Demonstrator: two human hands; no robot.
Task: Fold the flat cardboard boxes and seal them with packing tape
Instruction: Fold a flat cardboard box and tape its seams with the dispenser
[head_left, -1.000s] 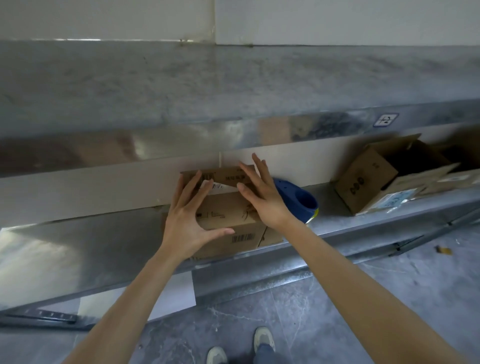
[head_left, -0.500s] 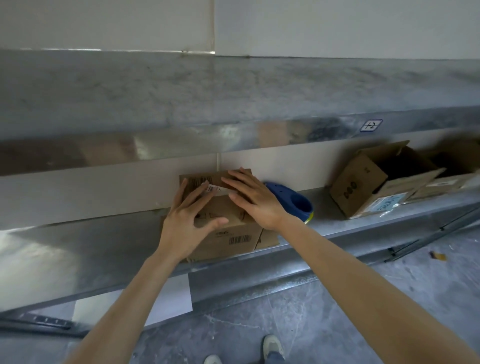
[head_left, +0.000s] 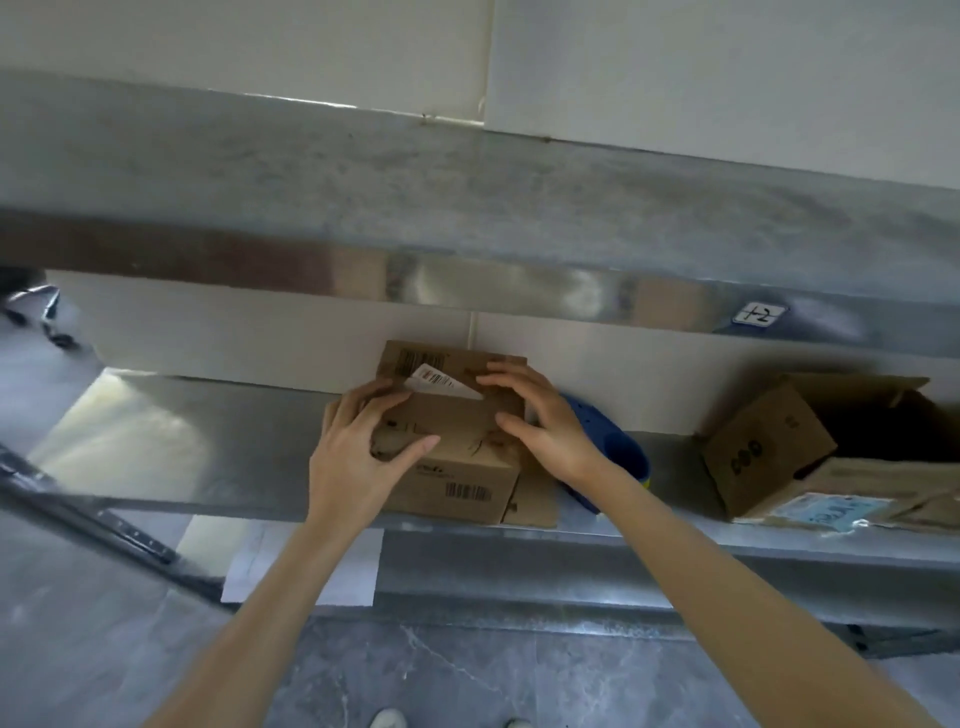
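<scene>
Where the shelf runs right, a second box is cut off. Mid-shelf sits the box, left hand and right hand pressing its flaps with flat, spread fingers; a blue object hides half behind the right.

Our cardboard box sits on the lower shelf, our left hand on its left top, our right hand on its right. Just right lies a plastic object; farther right, an open box.
</scene>
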